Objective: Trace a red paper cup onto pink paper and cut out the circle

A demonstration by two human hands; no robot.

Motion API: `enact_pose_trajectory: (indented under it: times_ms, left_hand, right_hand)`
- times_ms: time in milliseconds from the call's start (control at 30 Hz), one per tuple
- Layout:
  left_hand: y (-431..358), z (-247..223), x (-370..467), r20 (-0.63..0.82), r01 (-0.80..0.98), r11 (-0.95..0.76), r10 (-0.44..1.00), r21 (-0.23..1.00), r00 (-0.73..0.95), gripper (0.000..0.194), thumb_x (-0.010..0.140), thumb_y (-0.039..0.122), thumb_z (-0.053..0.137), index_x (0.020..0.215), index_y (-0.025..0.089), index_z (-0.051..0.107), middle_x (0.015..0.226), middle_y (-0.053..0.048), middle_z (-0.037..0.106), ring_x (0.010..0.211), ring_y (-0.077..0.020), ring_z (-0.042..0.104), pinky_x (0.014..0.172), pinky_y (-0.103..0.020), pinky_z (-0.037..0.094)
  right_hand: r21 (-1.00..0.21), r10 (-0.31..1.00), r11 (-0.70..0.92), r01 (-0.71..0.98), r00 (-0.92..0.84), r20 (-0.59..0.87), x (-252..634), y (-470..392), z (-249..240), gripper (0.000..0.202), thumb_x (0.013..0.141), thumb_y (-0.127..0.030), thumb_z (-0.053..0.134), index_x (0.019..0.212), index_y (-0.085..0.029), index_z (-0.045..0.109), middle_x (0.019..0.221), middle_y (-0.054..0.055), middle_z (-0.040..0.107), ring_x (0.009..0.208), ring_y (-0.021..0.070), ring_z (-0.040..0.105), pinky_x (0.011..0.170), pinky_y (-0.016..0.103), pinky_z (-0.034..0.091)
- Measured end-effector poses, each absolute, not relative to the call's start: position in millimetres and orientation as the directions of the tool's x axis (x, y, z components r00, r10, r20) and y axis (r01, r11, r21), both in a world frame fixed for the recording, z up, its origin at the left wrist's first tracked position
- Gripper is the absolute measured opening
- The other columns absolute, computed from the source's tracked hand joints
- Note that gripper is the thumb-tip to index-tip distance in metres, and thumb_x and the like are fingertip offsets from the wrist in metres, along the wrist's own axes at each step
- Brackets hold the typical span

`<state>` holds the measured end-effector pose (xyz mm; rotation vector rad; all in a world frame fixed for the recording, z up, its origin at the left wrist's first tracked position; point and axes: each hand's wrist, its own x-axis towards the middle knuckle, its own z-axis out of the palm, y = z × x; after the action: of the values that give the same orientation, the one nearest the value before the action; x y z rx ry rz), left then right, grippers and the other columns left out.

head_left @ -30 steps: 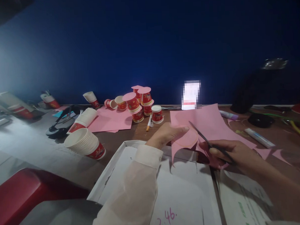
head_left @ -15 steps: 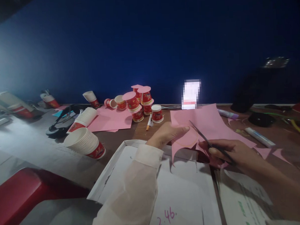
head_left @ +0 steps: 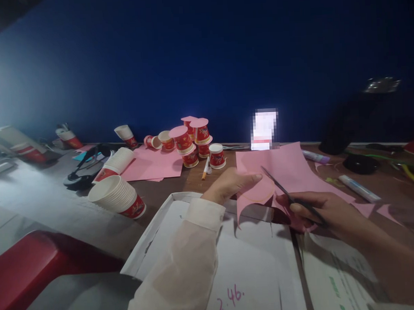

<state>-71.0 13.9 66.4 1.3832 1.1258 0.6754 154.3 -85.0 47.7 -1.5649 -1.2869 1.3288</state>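
My left hand pinches the left part of a pink paper sheet, thumb on top. A drawn curved outline shows on the sheet near that thumb, and its lower left edge is cut into a curve. In my right hand is a pair of scissors, its fingers wrapped about the handles. The blades point up and left over the paper, close to the left thumb. Part of the handles and the lower blade are hidden by the hand and the sheet.
Stacked paper cups lie at the left. Red cups topped with pink discs stand at the back, beside a marker. A white box lid lies in front. A glue stick and pink scraps are at right.
Hardly anything differs. The right hand and scissors have shifted very slightly to the right, and the left hand keeps its grip on the pink paper.
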Motion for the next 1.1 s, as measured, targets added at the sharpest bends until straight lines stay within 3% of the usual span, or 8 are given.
enact_pose_trajectory:
  times_ms: [267, 600, 767, 933, 1100]
  left_hand:
    - [16, 65, -73, -0.233, 0.266, 0.135, 0.894, 0.955, 0.384, 0.041, 0.071, 0.055, 0.086, 0.076, 0.017, 0.07, 0.064, 0.001, 0.056, 0.062, -0.0133, 0.048, 0.054, -0.027, 0.034]
    - [14, 59, -71, -0.251, 0.206, 0.185, 0.897, 0.961, 0.364, 0.048, 0.068, 0.058, 0.088, 0.091, 0.017, 0.077, 0.076, -0.003, 0.068, 0.069, -0.0167, 0.059, 0.056, -0.027, 0.041]
    - [21, 49, -64, -0.188, -0.122, 0.271, 0.868, 0.955, 0.459, 0.046, 0.069, 0.047, 0.092, 0.1, 0.017, 0.077, 0.097, -0.008, 0.077, 0.089, -0.021, 0.07, 0.076, -0.03, 0.054]
    - [17, 50, -57, -0.297, -0.191, 0.424, 0.831, 0.885, 0.469, 0.037, 0.069, 0.037, 0.093, 0.095, 0.017, 0.077, 0.094, -0.009, 0.077, 0.088, -0.0204, 0.071, 0.081, -0.032, 0.057]
    - [7, 51, -48, -0.277, -0.327, 0.497, 0.799, 0.803, 0.534, 0.037, 0.066, 0.027, 0.093, 0.096, 0.012, 0.076, 0.089, -0.012, 0.077, 0.083, -0.0238, 0.072, 0.081, -0.036, 0.059]
  right_hand:
    - [-0.93, 0.969, -0.222, 0.292, -0.036, -0.243, 160, -85, 46, 0.063, 0.071, -0.067, 0.082, 0.111, -0.019, 0.08, 0.067, 0.002, 0.066, 0.054, 0.014, 0.047, 0.052, 0.029, 0.035]
    - [-0.911, 0.967, -0.235, 0.34, -0.009, -0.253, 157, -85, 51, 0.065, 0.07, -0.07, 0.08, 0.11, -0.02, 0.082, 0.065, 0.003, 0.065, 0.054, 0.0148, 0.051, 0.045, 0.026, 0.036]
    - [-0.923, 0.969, -0.248, 0.294, 0.069, -0.238, 152, -84, 49, 0.063, 0.07, -0.067, 0.082, 0.112, -0.02, 0.082, 0.073, 0.006, 0.072, 0.057, 0.0171, 0.059, 0.045, 0.026, 0.045]
    - [-0.947, 0.952, -0.278, 0.161, 0.177, -0.249, 140, -89, 56, 0.059, 0.069, -0.064, 0.084, 0.111, -0.022, 0.082, 0.091, 0.009, 0.078, 0.076, 0.0245, 0.072, 0.055, 0.029, 0.057]
    - [-0.95, 0.943, -0.298, 0.096, 0.184, -0.278, 135, -91, 60, 0.055, 0.066, -0.063, 0.087, 0.109, -0.028, 0.083, 0.096, 0.008, 0.08, 0.08, 0.0273, 0.074, 0.055, 0.03, 0.06]
